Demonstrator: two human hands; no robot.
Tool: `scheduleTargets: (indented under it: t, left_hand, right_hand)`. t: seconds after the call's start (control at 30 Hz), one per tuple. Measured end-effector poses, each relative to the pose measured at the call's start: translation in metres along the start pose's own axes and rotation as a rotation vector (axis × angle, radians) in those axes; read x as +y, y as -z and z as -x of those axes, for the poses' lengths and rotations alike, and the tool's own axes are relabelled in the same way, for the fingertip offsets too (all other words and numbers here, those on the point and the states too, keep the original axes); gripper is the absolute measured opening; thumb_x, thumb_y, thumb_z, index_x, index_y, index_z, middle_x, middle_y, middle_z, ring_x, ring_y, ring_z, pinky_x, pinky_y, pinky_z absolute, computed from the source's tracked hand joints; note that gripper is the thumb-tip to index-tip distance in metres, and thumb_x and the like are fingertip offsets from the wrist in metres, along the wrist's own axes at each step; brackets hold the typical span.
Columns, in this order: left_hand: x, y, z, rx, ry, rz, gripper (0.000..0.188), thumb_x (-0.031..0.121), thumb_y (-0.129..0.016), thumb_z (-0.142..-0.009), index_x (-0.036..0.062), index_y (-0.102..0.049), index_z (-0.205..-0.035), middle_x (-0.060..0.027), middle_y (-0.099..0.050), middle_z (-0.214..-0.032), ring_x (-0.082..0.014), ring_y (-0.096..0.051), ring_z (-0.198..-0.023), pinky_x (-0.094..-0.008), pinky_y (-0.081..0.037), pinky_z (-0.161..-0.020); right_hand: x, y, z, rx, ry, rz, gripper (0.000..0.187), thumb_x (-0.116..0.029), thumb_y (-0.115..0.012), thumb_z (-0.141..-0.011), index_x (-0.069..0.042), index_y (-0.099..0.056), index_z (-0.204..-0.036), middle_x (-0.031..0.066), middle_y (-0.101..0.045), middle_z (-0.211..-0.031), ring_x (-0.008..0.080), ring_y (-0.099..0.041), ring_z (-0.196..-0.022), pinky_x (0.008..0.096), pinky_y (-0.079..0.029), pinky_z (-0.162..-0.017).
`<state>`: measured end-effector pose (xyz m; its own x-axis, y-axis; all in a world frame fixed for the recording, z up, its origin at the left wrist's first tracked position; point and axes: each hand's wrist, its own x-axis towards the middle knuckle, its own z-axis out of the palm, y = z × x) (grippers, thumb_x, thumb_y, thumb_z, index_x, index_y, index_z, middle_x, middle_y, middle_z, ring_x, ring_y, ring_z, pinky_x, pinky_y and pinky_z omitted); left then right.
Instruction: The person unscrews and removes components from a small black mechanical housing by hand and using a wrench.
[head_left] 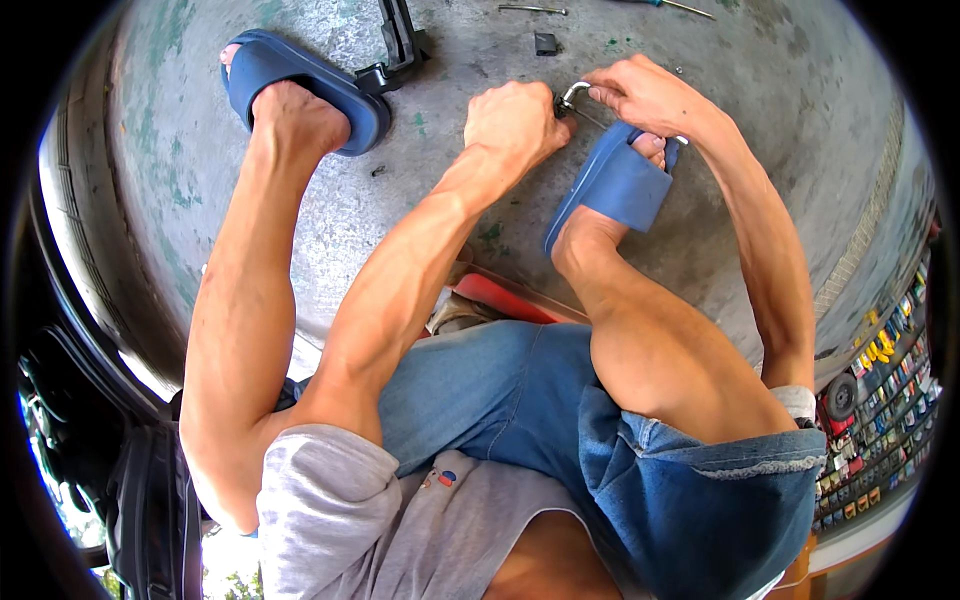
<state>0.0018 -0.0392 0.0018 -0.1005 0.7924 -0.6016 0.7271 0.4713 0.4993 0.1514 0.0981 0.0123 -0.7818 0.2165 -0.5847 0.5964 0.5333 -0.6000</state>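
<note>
My left hand (515, 125) is closed in a fist over the grey floor, its thumb and forefinger pinching a small dark part (562, 106) mostly hidden by the fingers. Against that part sits the curved end of a bent shiny metal bar (577, 92). My right hand (645, 95) is closed on this bar from the other side, just above the toes of my right foot. A thin metal rod (592, 119) shows between the hands. Near the right wrist a light metal end (683, 140) sticks out; whether it belongs to the same bar I cannot tell.
Blue slippers (610, 185) are on my feet. A black bracket-like part (400, 50) touches the left slipper. Farther off lie a small dark block (545, 43), a metal rod (532, 10) and a screwdriver (685, 9). Something red (500, 297) is beneath me; stocked racks (880, 400) stand right.
</note>
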Motion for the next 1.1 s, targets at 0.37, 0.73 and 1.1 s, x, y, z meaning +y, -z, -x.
scheduleTargets:
  t: [0.37, 0.73, 1.1]
  left_hand:
    - [-0.003, -0.007, 0.001, 0.028, -0.009, -0.031, 0.043, 0.043, -0.072, -0.079, -0.0003, -0.075, -0.085, -0.0247, -0.071, -0.084, -0.0406, -0.071, -0.083, -0.0489, -0.055, -0.079]
    - [-0.002, -0.007, 0.004, 0.021, -0.027, -0.043, 0.042, 0.042, -0.07, -0.081, 0.0003, -0.075, -0.084, -0.0246, -0.071, -0.082, -0.0408, -0.071, -0.082, -0.0483, -0.056, -0.078]
    - [-0.002, -0.009, 0.002, 0.07, -0.072, 0.008, 0.042, 0.044, -0.07, -0.081, 0.0028, -0.075, -0.085, -0.0221, -0.072, -0.083, -0.0394, -0.071, -0.082, -0.0477, -0.056, -0.079]
  right_hand:
    - [0.006, -0.009, -0.007, -0.047, -0.169, -0.348, 0.035, -0.021, -0.058, -0.101, 0.002, -0.065, -0.126, 0.0037, -0.051, -0.063, 0.0121, -0.048, -0.059, 0.0327, -0.041, -0.055]
    - [-0.011, -0.01, -0.006, -0.038, -0.357, -0.481, 0.034, -0.023, -0.055, -0.102, -0.002, -0.067, -0.126, 0.0006, -0.049, -0.061, 0.0093, -0.039, -0.048, 0.0314, -0.031, -0.044]
    - [-0.007, -0.038, -0.053, 0.114, -0.148, -0.129, 0.032, -0.01, -0.052, -0.082, -0.002, -0.076, -0.101, 0.0121, -0.058, -0.063, 0.0201, -0.057, -0.046, 0.0363, -0.042, -0.043]
